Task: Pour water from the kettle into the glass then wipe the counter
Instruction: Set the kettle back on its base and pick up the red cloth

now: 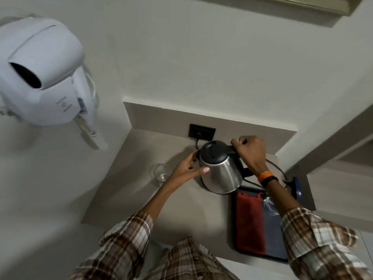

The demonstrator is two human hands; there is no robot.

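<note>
A steel kettle point(221, 172) with a black lid stands upright near the back of the beige counter point(141, 190). My right hand point(250, 152) is closed around its black handle. My left hand point(188, 167) rests against the kettle's left side near the spout, thumb on the steel wall. An empty clear glass point(160, 172) stands on the counter just left of my left hand. A red cloth point(250, 223) and a blue-grey cloth point(274, 235) lie side by side on a black tray point(262, 258) at the right.
A second glass point(269, 205) sits on the tray, partly hidden by my right forearm. A black wall socket point(201, 131) with a cord is behind the kettle. A white wall-mounted hair dryer point(44, 77) hangs at the upper left. A dark blue object point(296, 186) lies right of the tray.
</note>
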